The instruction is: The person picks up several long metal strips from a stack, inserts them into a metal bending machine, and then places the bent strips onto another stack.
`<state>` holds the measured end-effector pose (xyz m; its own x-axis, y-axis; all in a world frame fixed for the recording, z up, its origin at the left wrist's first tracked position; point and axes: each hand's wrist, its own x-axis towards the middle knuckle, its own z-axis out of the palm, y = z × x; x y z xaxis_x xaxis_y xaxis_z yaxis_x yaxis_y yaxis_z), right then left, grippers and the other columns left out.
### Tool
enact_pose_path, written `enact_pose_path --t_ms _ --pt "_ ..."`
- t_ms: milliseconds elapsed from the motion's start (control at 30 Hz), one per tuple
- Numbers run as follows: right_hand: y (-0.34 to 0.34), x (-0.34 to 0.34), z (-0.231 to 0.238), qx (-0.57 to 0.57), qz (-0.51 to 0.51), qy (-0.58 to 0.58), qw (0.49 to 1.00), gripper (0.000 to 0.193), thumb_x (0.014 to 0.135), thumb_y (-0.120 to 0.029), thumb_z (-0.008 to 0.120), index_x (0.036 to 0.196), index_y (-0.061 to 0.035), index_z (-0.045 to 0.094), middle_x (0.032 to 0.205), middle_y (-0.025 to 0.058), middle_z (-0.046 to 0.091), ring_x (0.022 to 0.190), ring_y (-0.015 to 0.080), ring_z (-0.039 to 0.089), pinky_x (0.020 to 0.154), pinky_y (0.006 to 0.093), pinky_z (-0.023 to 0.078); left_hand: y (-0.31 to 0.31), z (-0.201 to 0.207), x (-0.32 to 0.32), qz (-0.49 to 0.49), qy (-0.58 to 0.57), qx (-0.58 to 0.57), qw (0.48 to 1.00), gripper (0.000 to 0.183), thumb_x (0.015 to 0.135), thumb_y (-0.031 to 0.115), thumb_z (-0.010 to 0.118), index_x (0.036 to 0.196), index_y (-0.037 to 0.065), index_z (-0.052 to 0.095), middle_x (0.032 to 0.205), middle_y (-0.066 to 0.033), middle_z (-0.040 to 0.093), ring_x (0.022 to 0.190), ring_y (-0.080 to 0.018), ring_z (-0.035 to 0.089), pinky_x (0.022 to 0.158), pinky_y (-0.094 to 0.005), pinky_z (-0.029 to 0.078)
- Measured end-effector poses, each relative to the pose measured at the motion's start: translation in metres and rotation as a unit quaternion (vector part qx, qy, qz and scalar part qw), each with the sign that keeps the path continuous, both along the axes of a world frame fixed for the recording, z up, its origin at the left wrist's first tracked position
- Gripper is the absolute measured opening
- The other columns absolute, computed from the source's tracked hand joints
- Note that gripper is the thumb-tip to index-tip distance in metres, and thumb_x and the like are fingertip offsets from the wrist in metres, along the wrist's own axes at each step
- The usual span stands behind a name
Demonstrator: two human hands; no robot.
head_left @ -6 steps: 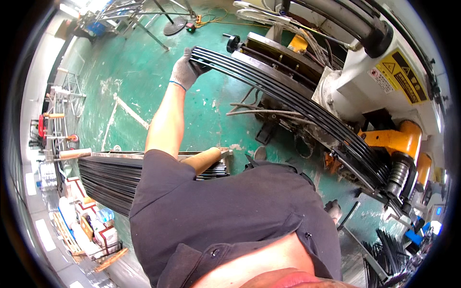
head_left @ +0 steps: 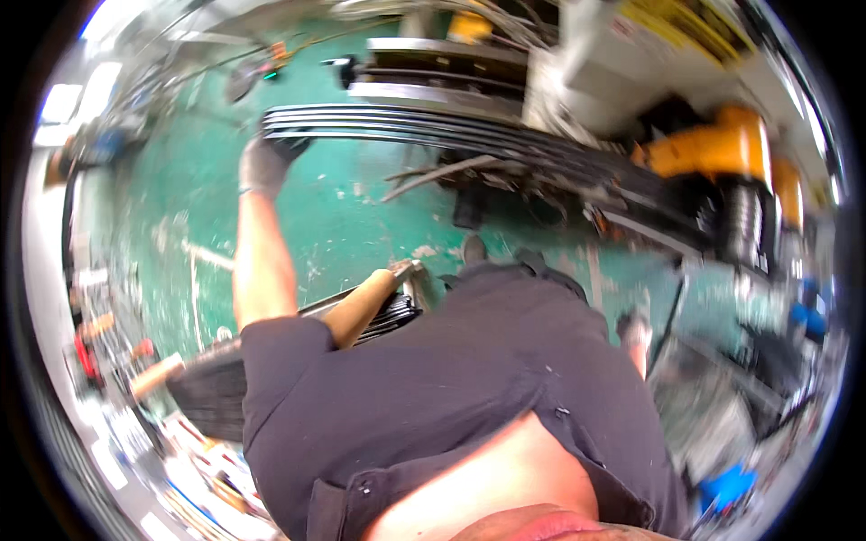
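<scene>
My left hand (head_left: 264,164), in a light knit glove with a dark palm, reaches out at the far left. It grips the left ends of a bundle of long, thin black bars (head_left: 388,119). Side by side, the bars run rightward across the front of a machine (head_left: 433,68), and their right ends reach its orange and black parts, where they blur into the dark. My right hand (head_left: 635,330), also gloved, hangs low by my right side, apart from the bars. Its fingers are smeared and partly hidden.
An orange machine arm (head_left: 708,149) stands over a ribbed black cylinder (head_left: 747,221) at the right. Close by my left side is a rack with a tan roller (head_left: 359,308) and more black bars (head_left: 390,317). Grey hoses (head_left: 442,176) hang under the machine.
The whole view has turned and blurred. In it, my left hand and the bar ends sit farther left and a little lower, and the bars lie more level. My left hand keeps its grip.
</scene>
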<state>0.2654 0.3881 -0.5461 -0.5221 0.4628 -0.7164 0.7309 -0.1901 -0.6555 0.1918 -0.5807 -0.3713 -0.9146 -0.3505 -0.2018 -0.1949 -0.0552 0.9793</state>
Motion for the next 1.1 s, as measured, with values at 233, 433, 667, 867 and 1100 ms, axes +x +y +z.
enact_pose_path --t_ms 233,433,667,867,1100 --pt "-0.042 -0.015 0.063 0.072 0.059 -0.017 0.995 0.037 0.095 -0.031 0.071 0.105 0.004 0.069 0.087 0.0091 0.072 0.07 0.0169 0.066 0.059 0.0311 0.049 -0.024 0.012 0.002 0.217 0.11 0.245 0.938 0.062 0.11 0.051 0.035 0.145 0.002 0.05 0.15 -0.0243 0.053 0.138 -0.0464 0.048 0.119 -0.0682 0.03" --pt "-0.006 -0.006 0.04 0.039 0.003 -0.043 0.998 0.033 0.1 -0.029 0.069 0.115 -0.0002 0.065 0.087 0.0066 0.07 0.068 0.0148 0.062 0.056 0.029 0.046 0.055 0.006 -0.031 0.352 0.105 0.301 0.88 0.064 0.108 0.052 0.043 0.149 0.002 0.045 0.156 -0.0232 0.046 0.142 -0.0449 0.045 0.118 -0.0661 0.035" --pt "0.072 -0.051 0.002 0.016 0.056 -0.103 0.993 0.035 0.099 -0.034 0.067 0.116 -0.0041 0.068 0.095 0.0065 0.073 0.079 0.0195 0.068 0.067 0.0364 0.052 0.254 -0.069 -0.058 0.397 -0.02 0.36 0.844 0.065 0.11 0.047 0.04 0.155 0.001 0.039 0.162 -0.0194 0.041 0.15 -0.04 0.037 0.121 -0.0608 0.033" --pt "0.204 -0.143 -0.052 0.049 0.173 -0.109 0.978 0.043 0.093 -0.039 0.07 0.115 -0.002 0.067 0.088 0.0079 0.072 0.073 0.0187 0.066 0.066 0.0335 0.05 0.505 -0.149 -0.064 -0.166 -0.003 -0.604 0.78 0.047 0.102 0.037 0.051 0.137 0.007 0.058 0.136 -0.0169 0.063 0.128 -0.0396 0.057 0.104 -0.0561 0.048" --pt "0.241 -0.2 -0.045 0.118 0.252 -0.012 0.96 0.033 0.093 -0.036 0.071 0.103 -0.0042 0.069 0.081 0.0041 0.069 0.067 0.0151 0.061 0.06 0.0319 0.046 0.627 -0.171 -0.083 -0.414 -0.021 -0.643 0.644 0.042 0.1 0.032 0.053 0.135 0.01 0.061 0.134 -0.0137 0.065 0.123 -0.0363 0.06 0.103 -0.0522 0.049"
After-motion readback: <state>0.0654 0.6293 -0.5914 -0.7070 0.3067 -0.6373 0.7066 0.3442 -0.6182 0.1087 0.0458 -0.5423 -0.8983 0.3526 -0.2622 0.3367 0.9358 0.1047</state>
